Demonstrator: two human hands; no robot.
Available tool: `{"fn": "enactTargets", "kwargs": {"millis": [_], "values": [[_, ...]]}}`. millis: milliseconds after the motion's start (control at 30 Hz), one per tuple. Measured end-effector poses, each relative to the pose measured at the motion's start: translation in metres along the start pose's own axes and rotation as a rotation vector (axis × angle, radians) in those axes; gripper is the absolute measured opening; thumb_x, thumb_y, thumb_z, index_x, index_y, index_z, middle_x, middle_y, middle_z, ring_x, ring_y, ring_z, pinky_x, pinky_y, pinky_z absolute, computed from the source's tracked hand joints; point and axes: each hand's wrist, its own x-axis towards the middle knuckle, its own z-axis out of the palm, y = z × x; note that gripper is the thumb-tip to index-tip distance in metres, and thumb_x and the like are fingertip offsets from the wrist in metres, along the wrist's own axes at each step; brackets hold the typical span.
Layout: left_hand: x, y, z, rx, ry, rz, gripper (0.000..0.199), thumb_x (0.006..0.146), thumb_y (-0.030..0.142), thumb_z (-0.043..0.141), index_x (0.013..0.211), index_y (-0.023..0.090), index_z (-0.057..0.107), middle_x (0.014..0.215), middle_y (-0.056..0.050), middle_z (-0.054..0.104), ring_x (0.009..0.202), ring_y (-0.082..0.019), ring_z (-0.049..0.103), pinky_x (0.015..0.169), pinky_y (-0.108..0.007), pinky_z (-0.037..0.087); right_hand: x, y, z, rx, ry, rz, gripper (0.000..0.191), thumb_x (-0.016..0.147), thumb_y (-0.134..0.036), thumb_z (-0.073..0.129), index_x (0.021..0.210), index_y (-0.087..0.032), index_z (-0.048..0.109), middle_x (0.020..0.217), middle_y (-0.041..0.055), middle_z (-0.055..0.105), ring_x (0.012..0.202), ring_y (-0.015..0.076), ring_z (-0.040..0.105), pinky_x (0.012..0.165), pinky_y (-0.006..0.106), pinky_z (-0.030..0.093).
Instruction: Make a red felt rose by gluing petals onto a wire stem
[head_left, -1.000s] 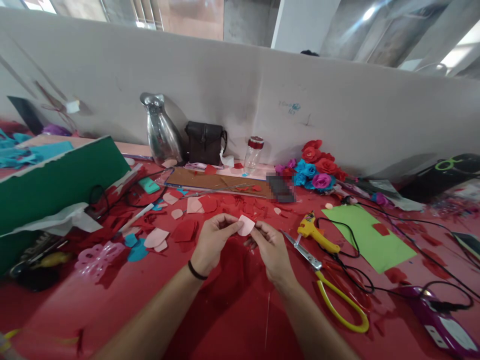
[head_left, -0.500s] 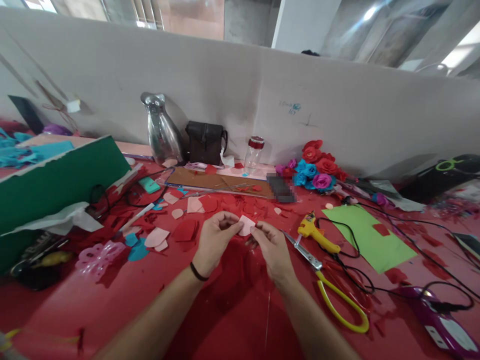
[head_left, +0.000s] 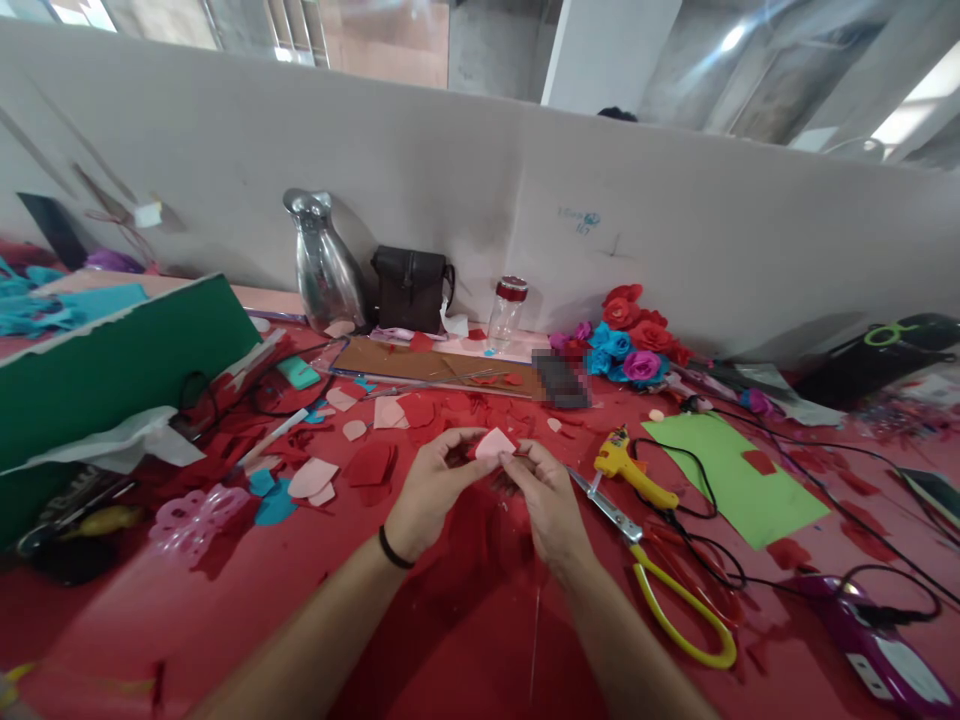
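Note:
A small pale pink paper piece (head_left: 495,444) is held up between both hands over the red table. My left hand (head_left: 436,490), with a dark band at the wrist, pinches its left side between thumb and fingers. On the right side, my right hand (head_left: 544,490) grips the piece near its lower edge. Something red shows just behind the pink piece. Right of my right hand lie scissors (head_left: 686,610) with yellow handles and a yellow glue gun (head_left: 636,470). Pink petal shapes (head_left: 313,478) and a red stack (head_left: 369,465) lie left of my left hand.
A metal jug (head_left: 326,265), a dark bag (head_left: 411,290) and a glass jar (head_left: 507,312) stand along the wall. Paper flowers (head_left: 634,335) lie at the back right. Black cables cross a green sheet (head_left: 742,480). A green board (head_left: 120,390) leans at the left.
The pink piece has turned in my fingers, and its pointed top now shows with red behind it. Both hands remain in nearly the same place.

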Motion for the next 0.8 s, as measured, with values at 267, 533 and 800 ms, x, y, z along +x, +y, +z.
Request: {"fn": "enactTargets", "kwargs": {"millis": [267, 533, 800], "values": [[0.007, 0.006, -0.012, 0.208, -0.153, -0.095, 0.013, 0.06, 0.028, 0.074, 0.057, 0.017, 0.067, 0.06, -0.001, 0.061, 0.059, -0.012, 0.052, 0.058, -0.023, 0.04, -0.005, -0.007, 0.001, -0.207, -0.077, 0.028, 0.018, 0.071, -0.033, 0.06, 0.081, -0.019, 0.055, 0.057, -0.0039, 0.063, 0.044, 0.0103, 0.052, 0.049, 0.021, 0.042], [0.011, 0.008, -0.019, -0.154, -0.053, -0.3, 0.022, 0.046, 0.022, 0.083, 0.058, 0.015, 0.066, 0.057, 0.001, 0.06, 0.049, -0.006, 0.049, 0.046, -0.018, 0.04, -0.06, -0.03, -0.123, -1.326, 0.199, -0.122, 0.017, 0.076, -0.026, 0.049, 0.087, -0.02, 0.06, 0.087, 0.0094, 0.068, 0.081, 0.0263, 0.063, 0.072, 0.037, 0.046], [0.011, 0.009, -0.017, -0.312, -0.011, -0.323, 0.021, 0.049, 0.013, 0.082, 0.057, 0.014, 0.063, 0.058, 0.002, 0.059, 0.049, -0.003, 0.049, 0.046, -0.014, 0.042, -0.081, -0.003, -0.184, -1.821, 0.116, -0.165, 0.049, 0.059, -0.002, 0.043, 0.104, -0.015, 0.057, 0.093, 0.0109, 0.064, 0.088, 0.0261, 0.061, 0.076, 0.034, 0.044]]}}
